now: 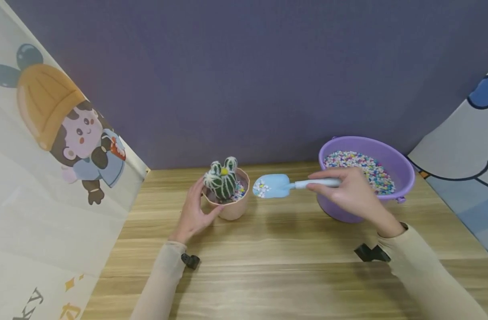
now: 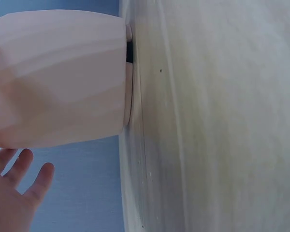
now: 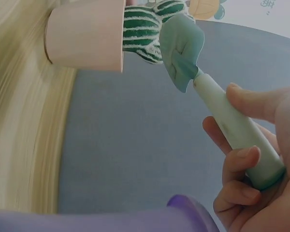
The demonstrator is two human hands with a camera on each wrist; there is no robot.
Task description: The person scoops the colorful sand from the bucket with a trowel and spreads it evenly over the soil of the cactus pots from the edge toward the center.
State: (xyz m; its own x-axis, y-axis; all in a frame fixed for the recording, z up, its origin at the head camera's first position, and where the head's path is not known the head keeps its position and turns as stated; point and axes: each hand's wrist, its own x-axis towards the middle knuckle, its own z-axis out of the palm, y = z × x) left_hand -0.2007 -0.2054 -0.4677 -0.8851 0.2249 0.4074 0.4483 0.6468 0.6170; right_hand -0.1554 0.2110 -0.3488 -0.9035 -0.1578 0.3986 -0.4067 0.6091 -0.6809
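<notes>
A potted cactus (image 1: 221,184) with white stripes and a yellow spot stands upright in a pale pink flower pot (image 1: 233,210). Colourful pebbles lie around its base. My left hand (image 1: 192,214) holds the pot's side, thumb at the front, other fingers at the left; in the left wrist view, some fingertips (image 2: 46,171) stand off the wall. Between thumb and fingers, my right hand (image 1: 349,192) grips the pale handle of a light blue trowel (image 1: 279,184). A few pebbles (image 1: 261,188) lie on its blade, just right of the pot and above the table.
Behind my right hand stands a purple bucket (image 1: 404,171) containing many colourful pebbles (image 1: 360,163). The wood-grain table (image 1: 268,275) meets a dark blue back wall (image 1: 244,80). Printed cartoon panels (image 1: 27,178) border both sides.
</notes>
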